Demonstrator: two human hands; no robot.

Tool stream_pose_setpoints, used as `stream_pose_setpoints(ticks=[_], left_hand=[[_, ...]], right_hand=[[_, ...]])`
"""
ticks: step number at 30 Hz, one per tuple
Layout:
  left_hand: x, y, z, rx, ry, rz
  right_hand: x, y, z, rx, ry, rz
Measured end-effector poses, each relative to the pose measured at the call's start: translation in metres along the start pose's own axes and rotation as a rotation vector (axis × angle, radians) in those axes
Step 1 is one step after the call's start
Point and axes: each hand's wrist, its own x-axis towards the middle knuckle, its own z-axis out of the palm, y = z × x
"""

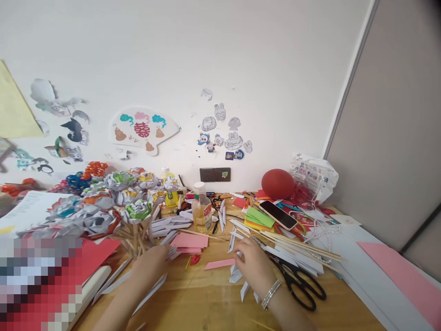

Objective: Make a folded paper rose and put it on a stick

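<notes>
My left hand (151, 264) is at centre left with its fingertips closed around folded white paper strips (171, 253), beside a stack of pink paper squares (190, 241). My right hand (253, 261), with a beaded bracelet at the wrist, is bent over a small heap of folded white paper pieces (235, 275). Its thumb and fingers are drawn together, and what they pinch, if anything, is hidden. A pink paper strip (219, 264) lies just left of it. Black-handled scissors (305, 287) rest to its right, partly under white strips.
Paper flowers on sticks (138, 209) crowd the left. Behind my hands stand a glass bottle (200, 209) and a yellow bottle (170, 186). Thin wooden sticks (299, 243), a phone (277, 214), green paper squares (259, 217) and a red balloon (277, 183) occupy the right.
</notes>
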Motion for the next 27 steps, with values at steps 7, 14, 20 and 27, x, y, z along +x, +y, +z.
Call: stream_pose_setpoints(ticks=[7, 14, 20, 27], left_hand=[[-0.011, 0.044, -0.006, -0.231, 0.099, 0.173], [-0.034, 0.088, 0.018, -0.642, 0.150, 0.327], [-0.047, 0.100, 0.016, -0.909, 0.135, 0.362], [-0.029, 0.097, 0.019, -1.050, -0.084, 0.300]], right_hand=[[-0.003, -0.007, 0.011, 0.119, -0.024, -0.020], [-0.011, -0.019, 0.042, 0.675, 0.035, 0.120], [-0.006, -0.019, 0.040, 0.977, -0.003, 0.194], [-0.008, -0.021, 0.033, 0.795, 0.038, 0.112]])
